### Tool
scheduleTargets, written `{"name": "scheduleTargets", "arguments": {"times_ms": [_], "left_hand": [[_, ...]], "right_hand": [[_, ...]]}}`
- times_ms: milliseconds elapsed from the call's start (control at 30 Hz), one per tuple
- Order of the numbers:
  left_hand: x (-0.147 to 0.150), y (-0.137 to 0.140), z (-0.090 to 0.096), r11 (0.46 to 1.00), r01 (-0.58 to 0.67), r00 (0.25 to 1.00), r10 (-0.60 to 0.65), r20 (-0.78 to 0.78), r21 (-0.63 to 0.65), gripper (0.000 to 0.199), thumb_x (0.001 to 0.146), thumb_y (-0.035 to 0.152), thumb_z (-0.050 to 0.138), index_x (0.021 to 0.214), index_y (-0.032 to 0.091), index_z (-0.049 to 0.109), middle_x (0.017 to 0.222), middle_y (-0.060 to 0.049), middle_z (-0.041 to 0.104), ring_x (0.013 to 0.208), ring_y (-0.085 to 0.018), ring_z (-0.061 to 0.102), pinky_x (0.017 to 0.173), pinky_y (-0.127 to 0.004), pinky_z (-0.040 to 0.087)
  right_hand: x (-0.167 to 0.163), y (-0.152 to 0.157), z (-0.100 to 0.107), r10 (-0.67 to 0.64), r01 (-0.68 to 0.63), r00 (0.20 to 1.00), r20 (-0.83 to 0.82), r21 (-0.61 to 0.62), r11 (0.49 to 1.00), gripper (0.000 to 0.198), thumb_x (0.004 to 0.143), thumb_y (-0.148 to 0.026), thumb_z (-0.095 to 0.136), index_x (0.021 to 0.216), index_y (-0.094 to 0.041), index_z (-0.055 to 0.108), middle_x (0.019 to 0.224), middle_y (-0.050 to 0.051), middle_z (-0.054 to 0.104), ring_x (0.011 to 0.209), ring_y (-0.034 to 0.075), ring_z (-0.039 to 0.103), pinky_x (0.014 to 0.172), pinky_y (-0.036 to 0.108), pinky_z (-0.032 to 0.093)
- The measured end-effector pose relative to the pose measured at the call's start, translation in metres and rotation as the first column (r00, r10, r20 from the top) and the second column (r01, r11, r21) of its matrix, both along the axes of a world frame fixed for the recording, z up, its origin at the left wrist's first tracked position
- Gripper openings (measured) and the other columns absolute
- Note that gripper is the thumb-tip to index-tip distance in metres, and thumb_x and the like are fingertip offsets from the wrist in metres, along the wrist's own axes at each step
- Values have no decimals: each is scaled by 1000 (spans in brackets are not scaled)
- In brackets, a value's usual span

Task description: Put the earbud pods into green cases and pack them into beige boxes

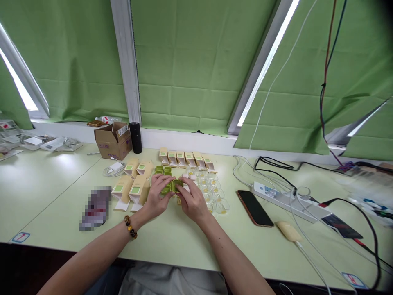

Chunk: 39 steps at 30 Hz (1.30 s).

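Between my two hands is a small green square cup (177, 185), lifted above the table. My left hand (159, 193) grips its left side with thumb and fingers. On the other side, my right hand (193, 200) pinches it, with fingertips at the rim and inside. More green cups (163, 169) stand in rows just behind and beside my left hand, which partly hides them. To the right of my right hand, several clear plastic cups (215, 190) with yellow spots sit in rows. A few pale pink-white pieces (192, 176) lie by my right fingers.
Open cream cartons with green labels stand at the left (139, 189) and in a back row (186, 159). A cardboard box (113, 141) and black cylinder (135, 137) are behind. A phone (254, 208), power strip (282, 200), cables and a cream mouse-shaped object (288, 231) lie right.
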State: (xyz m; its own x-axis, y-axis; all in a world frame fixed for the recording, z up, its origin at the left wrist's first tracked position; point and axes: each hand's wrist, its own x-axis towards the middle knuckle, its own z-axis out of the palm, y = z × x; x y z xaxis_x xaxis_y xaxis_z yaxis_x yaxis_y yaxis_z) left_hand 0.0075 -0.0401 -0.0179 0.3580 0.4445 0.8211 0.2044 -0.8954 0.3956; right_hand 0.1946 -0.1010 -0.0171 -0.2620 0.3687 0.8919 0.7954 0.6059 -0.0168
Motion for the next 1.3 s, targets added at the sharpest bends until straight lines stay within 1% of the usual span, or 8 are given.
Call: {"name": "scheduleTargets", "arguments": {"times_ms": [167, 400, 600, 733, 867, 967, 1133, 1300], "left_hand": [[0, 0, 1, 1000, 5, 1000, -5, -2, 2, 39, 100, 26, 65, 139, 24, 64, 128, -13, 69, 122, -31, 55, 107, -56, 47], [0, -1, 1, 1000, 2, 1000, -2, 13, -4, 39, 99, 27, 67, 138, 24, 65, 127, -12, 69, 123, -31, 55, 106, -53, 49], [1, -2, 1, 1000, -3, 1000, 3, 15, -24, 38, 100, 30, 66, 137, 24, 66, 127, -13, 69, 122, -32, 55, 107, -55, 48], [1, -2, 2, 1000, 2, 1000, -2, 16, -22, 38, 100, 29, 66, 138, 23, 66, 127, -13, 70, 122, -32, 55, 106, -56, 48], [0, -2, 1, 1000, 9, 1000, -9, 11, -8, 39, 100, 26, 65, 140, 24, 64, 128, -13, 69, 122, -31, 55, 106, -54, 48], [0, -2, 1, 1000, -1, 1000, 1, 10, -6, 39, 100, 26, 66, 139, 24, 65, 128, -12, 69, 122, -31, 56, 107, -54, 47], [1, -2, 2, 1000, 1, 1000, -1, 31, 9, 39, 99, 27, 67, 138, 25, 65, 127, -12, 70, 121, -30, 56, 107, -52, 47], [1, -1, 4, 999, 9, 998, -7, 56, -35, 37, 101, 33, 66, 137, 24, 67, 124, -12, 71, 121, -30, 56, 105, -49, 49]], "right_hand": [[1, 0, -2, 1, 0, 999, -42, 25, 1000, 33, 101, -15, 60, 132, -23, 66, 133, 20, 68, 124, 32, 69, 92, 49, 66], [1, -1, 0, 16, -16, 1000, -27, 24, 1000, 31, 100, -12, 60, 128, -20, 69, 135, 22, 67, 127, 34, 68, 95, 50, 66], [0, -1, 2, 7, -7, 1000, -5, 5, 1000, 32, 101, -12, 56, 129, -22, 69, 136, 21, 66, 128, 33, 67, 93, 50, 66], [0, 0, -1, 18, -18, 999, -42, 3, 1000, 33, 102, -13, 57, 132, -23, 67, 136, 21, 66, 127, 33, 68, 93, 51, 66], [-1, 0, -4, 36, -36, 996, -86, -5, 999, 38, 102, -14, 57, 139, -21, 63, 133, 21, 67, 127, 32, 68, 99, 52, 65], [-1, 0, -4, 46, -45, 996, -73, 10, 999, 40, 101, -13, 58, 140, -20, 63, 135, 22, 65, 130, 33, 67, 100, 53, 65], [0, 0, -2, 50, -50, 997, -62, 4, 999, 42, 101, -12, 57, 141, -22, 63, 138, 21, 64, 131, 34, 66, 99, 54, 65], [0, -4, -2, 82, -88, 990, -111, -47, 995, 53, 100, -13, 61, 151, -20, 52, 144, 22, 62, 138, 34, 62, 107, 55, 62]]}}
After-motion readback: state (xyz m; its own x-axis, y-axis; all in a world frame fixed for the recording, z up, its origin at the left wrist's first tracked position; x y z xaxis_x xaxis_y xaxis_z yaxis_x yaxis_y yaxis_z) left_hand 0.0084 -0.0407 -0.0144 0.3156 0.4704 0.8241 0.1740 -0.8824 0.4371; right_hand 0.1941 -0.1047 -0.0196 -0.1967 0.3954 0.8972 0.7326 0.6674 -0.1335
